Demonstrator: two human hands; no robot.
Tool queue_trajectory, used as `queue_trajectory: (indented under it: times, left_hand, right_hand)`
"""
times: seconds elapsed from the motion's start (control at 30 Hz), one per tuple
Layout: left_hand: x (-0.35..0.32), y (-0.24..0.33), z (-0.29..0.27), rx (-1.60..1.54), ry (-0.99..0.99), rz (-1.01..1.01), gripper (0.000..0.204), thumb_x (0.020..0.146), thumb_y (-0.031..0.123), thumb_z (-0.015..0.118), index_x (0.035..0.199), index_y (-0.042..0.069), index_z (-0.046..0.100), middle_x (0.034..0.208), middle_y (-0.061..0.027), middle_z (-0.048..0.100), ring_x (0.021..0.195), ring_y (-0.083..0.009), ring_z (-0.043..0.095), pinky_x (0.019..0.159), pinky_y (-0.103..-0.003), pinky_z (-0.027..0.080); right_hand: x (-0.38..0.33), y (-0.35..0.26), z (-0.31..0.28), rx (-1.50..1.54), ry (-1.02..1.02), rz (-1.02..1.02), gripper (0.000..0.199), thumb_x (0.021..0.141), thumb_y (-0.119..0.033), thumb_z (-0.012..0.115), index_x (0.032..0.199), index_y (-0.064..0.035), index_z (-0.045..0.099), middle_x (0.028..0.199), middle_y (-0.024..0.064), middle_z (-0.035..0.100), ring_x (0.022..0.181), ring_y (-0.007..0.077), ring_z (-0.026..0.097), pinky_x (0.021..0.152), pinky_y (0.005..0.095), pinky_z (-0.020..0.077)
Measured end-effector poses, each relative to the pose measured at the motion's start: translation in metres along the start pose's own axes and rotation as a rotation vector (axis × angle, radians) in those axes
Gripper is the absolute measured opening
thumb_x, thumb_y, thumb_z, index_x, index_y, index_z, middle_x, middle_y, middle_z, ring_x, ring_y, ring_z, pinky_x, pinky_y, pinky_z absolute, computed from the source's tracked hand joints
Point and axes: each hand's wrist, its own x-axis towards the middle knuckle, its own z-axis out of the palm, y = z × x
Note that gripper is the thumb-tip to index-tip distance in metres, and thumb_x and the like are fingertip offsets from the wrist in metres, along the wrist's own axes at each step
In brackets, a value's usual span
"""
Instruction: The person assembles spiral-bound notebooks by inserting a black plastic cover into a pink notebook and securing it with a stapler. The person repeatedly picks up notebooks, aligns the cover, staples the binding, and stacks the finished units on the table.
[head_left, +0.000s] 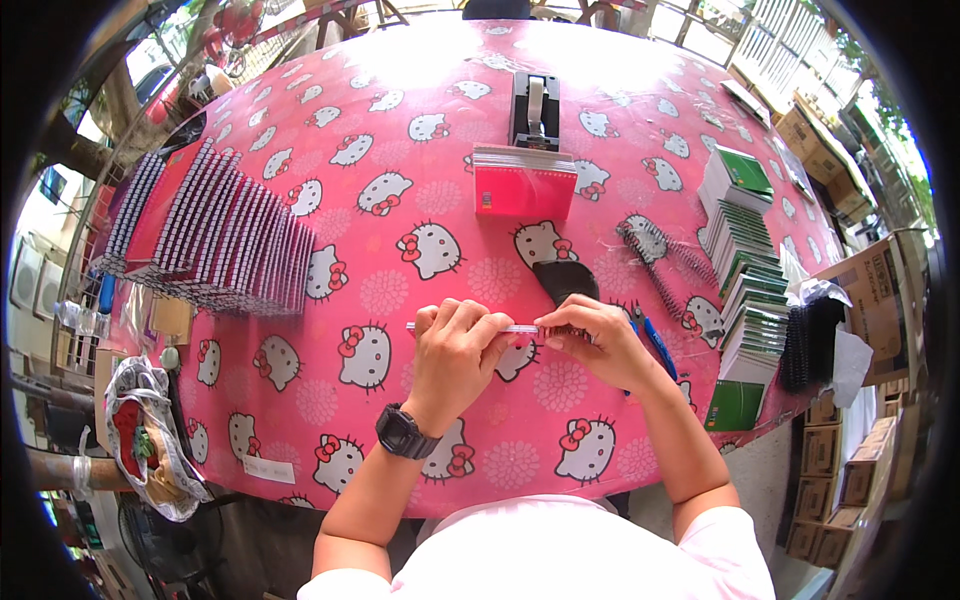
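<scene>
- Here's the left hand (pixel 455 345), curled closed, thumb and fingers clamped on a thin booklet (pixel 519 329) held edge-on above the pink worktop (pixel 540 450).
- Over at its right end, the right hand (pixel 592 345) pinches tight, fingertips around what looks like a dark coil (pixel 566 331); just how it meets the edge, I can't tell.
- Danger spot: if the left grip slackens, the pages could slide out of line and the coil might miss holes.
- Push too hard or at a slant, and that wire could bend or snag.
- Watch the right forearm: the blue-handled tool (pixel 657 342) lies just beside it, loose coils (pixel 655 275) beyond; a careless sweep could tangle them or knock the green booklets (pixel 750 290) over.
</scene>
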Motion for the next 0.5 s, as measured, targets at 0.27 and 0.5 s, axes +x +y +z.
queue_trajectory:
  times: [0.27, 0.5]
  left_hand:
    - [0.003, 0.014, -0.004, -0.021, -0.006, -0.057, 0.021, 0.077, 0.021, 0.073, 0.096, 0.016, 0.066, 0.086, 0.0020, 0.061, 0.085, -0.0182, 0.055, 0.077, -0.035, 0.036]
    - [0.002, 0.023, 0.004, -0.064, -0.119, -0.019, 0.021, 0.079, 0.027, 0.069, 0.095, 0.014, 0.064, 0.089, 0.0003, 0.061, 0.087, -0.0193, 0.056, 0.081, -0.035, 0.036]
  right_hand:
    - [0.006, -0.016, -0.005, -0.125, -0.026, -0.098, 0.031, 0.087, -0.008, 0.063, 0.117, -0.0048, 0.056, 0.086, 0.0105, 0.061, 0.073, 0.0231, 0.063, 0.065, 0.0327, 0.0505]
    - [0.009, -0.004, -0.016, -0.084, -0.123, 0.150, 0.044, 0.082, -0.006, 0.066, 0.124, -0.0098, 0.053, 0.106, 0.0154, 0.062, 0.084, 0.0246, 0.063, 0.071, 0.0353, 0.0512]
